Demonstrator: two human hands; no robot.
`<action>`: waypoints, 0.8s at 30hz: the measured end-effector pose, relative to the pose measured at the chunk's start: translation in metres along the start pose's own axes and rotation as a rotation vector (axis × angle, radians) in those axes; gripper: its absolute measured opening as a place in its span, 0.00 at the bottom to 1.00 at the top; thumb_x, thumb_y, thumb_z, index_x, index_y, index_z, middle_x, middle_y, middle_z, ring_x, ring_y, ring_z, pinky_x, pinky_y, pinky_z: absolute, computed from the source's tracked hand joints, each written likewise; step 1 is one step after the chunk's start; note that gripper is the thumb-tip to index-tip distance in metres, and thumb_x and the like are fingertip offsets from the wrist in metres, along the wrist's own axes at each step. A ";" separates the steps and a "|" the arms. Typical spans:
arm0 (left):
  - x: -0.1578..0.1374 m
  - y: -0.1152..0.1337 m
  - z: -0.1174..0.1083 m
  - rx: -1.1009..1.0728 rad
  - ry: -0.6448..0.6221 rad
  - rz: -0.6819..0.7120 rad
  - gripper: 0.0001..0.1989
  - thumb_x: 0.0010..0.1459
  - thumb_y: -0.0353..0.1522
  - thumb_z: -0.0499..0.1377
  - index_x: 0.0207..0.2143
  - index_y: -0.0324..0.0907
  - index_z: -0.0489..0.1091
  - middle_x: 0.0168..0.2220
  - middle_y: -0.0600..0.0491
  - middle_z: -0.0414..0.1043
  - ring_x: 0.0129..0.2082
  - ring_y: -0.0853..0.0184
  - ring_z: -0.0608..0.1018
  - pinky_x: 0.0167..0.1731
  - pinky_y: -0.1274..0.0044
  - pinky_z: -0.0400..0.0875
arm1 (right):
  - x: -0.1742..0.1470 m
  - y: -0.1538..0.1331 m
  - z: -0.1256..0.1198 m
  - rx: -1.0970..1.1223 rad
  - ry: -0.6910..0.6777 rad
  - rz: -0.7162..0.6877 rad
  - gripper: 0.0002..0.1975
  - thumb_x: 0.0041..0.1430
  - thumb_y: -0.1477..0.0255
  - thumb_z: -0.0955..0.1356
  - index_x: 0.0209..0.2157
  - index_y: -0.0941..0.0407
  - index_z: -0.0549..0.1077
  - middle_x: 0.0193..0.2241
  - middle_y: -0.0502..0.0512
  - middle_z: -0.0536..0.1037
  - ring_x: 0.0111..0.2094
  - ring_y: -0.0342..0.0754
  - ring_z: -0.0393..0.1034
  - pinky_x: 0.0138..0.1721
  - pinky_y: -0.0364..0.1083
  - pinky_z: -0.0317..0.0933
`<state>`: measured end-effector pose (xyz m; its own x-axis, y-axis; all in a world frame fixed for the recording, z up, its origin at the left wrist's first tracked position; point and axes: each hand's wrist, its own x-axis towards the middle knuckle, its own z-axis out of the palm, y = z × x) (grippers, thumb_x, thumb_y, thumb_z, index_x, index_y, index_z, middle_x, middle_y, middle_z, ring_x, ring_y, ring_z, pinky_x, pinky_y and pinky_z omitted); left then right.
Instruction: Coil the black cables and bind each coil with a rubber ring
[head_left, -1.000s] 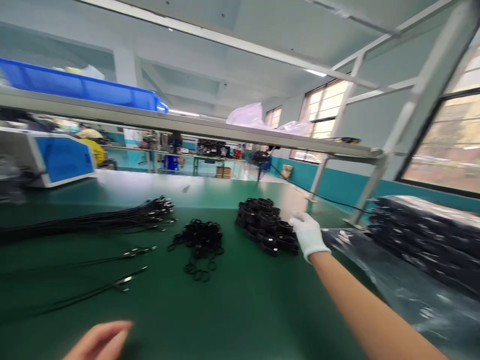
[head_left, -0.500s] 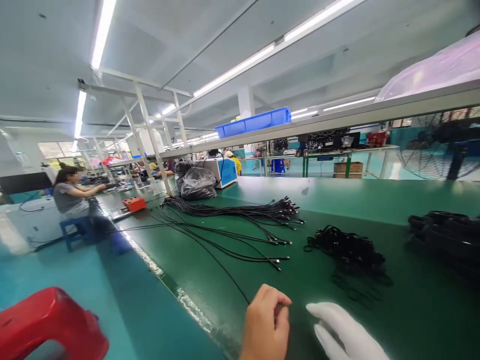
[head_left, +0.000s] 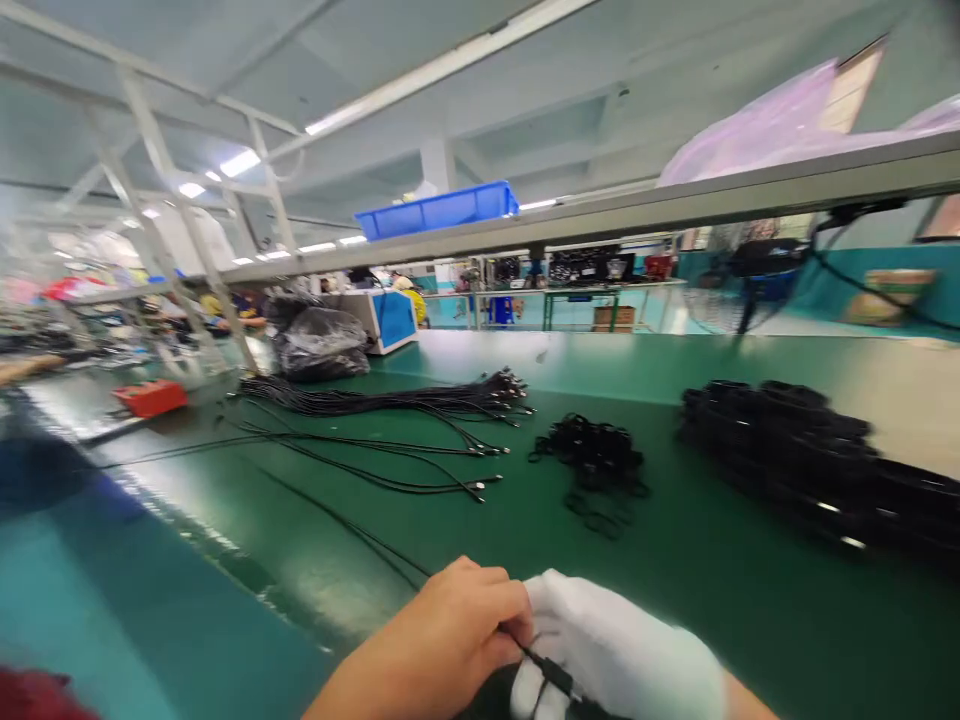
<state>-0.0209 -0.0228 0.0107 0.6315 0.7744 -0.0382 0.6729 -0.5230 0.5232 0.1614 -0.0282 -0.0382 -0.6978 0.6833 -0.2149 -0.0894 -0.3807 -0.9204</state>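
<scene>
Low in the middle of the view, my bare left hand (head_left: 457, 635) is closed round a black cable (head_left: 390, 552) that trails back to the left over the green table. My right hand (head_left: 611, 630), in a white glove, presses against it. Its fingers are closed near the cable's black plug end (head_left: 556, 675), which shows below both hands. Ahead lies a bundle of black cables (head_left: 375, 398) with metal plugs toward the right, and several looser cables lie in front of it. A heap of thin black loops (head_left: 589, 445) sits beyond my right hand.
Coiled black cables (head_left: 780, 440) are piled at the right. A blue-and-white box (head_left: 394, 318) and a black plastic bag (head_left: 322, 345) stand at the back, near a red box (head_left: 150, 397). Overhead, a shelf (head_left: 585, 222) carries a blue tray (head_left: 442, 212).
My hands, apart before, have come together round the cable's plug end. The gloved hand has closed. The view has turned to the right, showing more of the coiled cables.
</scene>
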 end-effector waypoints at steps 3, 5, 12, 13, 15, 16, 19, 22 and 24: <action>0.022 0.018 -0.001 0.042 0.100 0.097 0.10 0.51 0.26 0.55 0.30 0.48 0.73 0.31 0.56 0.73 0.34 0.64 0.70 0.36 0.76 0.60 | -0.007 -0.001 -0.007 0.231 -0.307 0.142 0.22 0.48 0.63 0.67 0.40 0.65 0.72 0.30 0.60 0.77 0.28 0.45 0.73 0.32 0.41 0.63; 0.035 0.018 -0.003 -0.027 0.131 0.125 0.07 0.50 0.29 0.58 0.30 0.49 0.74 0.29 0.56 0.74 0.34 0.63 0.70 0.35 0.76 0.61 | -0.012 -0.003 -0.012 0.342 -0.317 0.194 0.20 0.50 0.66 0.65 0.41 0.66 0.71 0.31 0.59 0.77 0.29 0.46 0.73 0.32 0.41 0.62; 0.053 0.017 -0.005 -0.158 -0.018 0.154 0.09 0.52 0.26 0.56 0.27 0.47 0.74 0.27 0.58 0.73 0.33 0.68 0.71 0.40 0.76 0.60 | 0.006 0.019 -0.024 0.456 -0.425 0.250 0.19 0.52 0.72 0.59 0.41 0.68 0.71 0.31 0.64 0.78 0.31 0.50 0.75 0.31 0.45 0.64; 0.055 0.019 -0.004 -0.148 -0.021 0.152 0.09 0.52 0.26 0.56 0.27 0.46 0.74 0.27 0.58 0.73 0.33 0.68 0.71 0.40 0.76 0.60 | 0.011 0.027 -0.025 0.463 -0.441 0.250 0.19 0.52 0.71 0.59 0.40 0.68 0.71 0.31 0.65 0.78 0.31 0.51 0.75 0.30 0.46 0.65; 0.058 0.021 0.000 -0.140 -0.008 0.156 0.08 0.53 0.26 0.57 0.27 0.46 0.74 0.28 0.59 0.73 0.34 0.69 0.71 0.41 0.76 0.60 | 0.017 0.037 -0.026 0.463 -0.438 0.214 0.20 0.52 0.67 0.59 0.38 0.67 0.71 0.31 0.66 0.77 0.31 0.52 0.74 0.29 0.46 0.65; 0.058 0.021 0.004 -0.146 0.007 0.161 0.08 0.54 0.27 0.56 0.28 0.46 0.74 0.29 0.59 0.74 0.34 0.69 0.71 0.40 0.77 0.61 | 0.017 0.037 -0.027 0.450 -0.433 0.185 0.20 0.53 0.65 0.60 0.38 0.67 0.71 0.32 0.66 0.77 0.31 0.52 0.74 0.29 0.46 0.64; 0.055 0.006 0.022 -0.103 0.102 0.147 0.12 0.60 0.30 0.50 0.40 0.49 0.73 0.36 0.57 0.75 0.36 0.69 0.73 0.39 0.78 0.65 | 0.004 0.020 -0.031 0.435 -0.425 0.003 0.22 0.49 0.58 0.66 0.37 0.63 0.70 0.32 0.63 0.76 0.33 0.52 0.73 0.33 0.50 0.63; 0.043 -0.032 0.045 0.216 0.264 0.060 0.15 0.61 0.31 0.47 0.43 0.47 0.72 0.39 0.53 0.77 0.35 0.65 0.76 0.35 0.75 0.69 | -0.017 -0.014 -0.048 0.570 -0.297 -0.402 0.19 0.46 0.57 0.70 0.33 0.57 0.67 0.28 0.50 0.73 0.30 0.46 0.70 0.35 0.49 0.62; 0.033 -0.058 0.057 0.447 0.372 0.093 0.14 0.60 0.32 0.48 0.37 0.47 0.74 0.35 0.54 0.78 0.33 0.63 0.78 0.32 0.75 0.71 | -0.029 -0.032 -0.065 0.648 -0.107 -0.638 0.13 0.53 0.60 0.68 0.33 0.54 0.66 0.28 0.44 0.72 0.28 0.40 0.68 0.37 0.46 0.61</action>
<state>-0.0168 0.0125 -0.0695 0.5725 0.7485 0.3348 0.7690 -0.6318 0.0976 0.2311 0.0049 -0.0235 -0.4388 0.8347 0.3328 -0.8392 -0.2482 -0.4839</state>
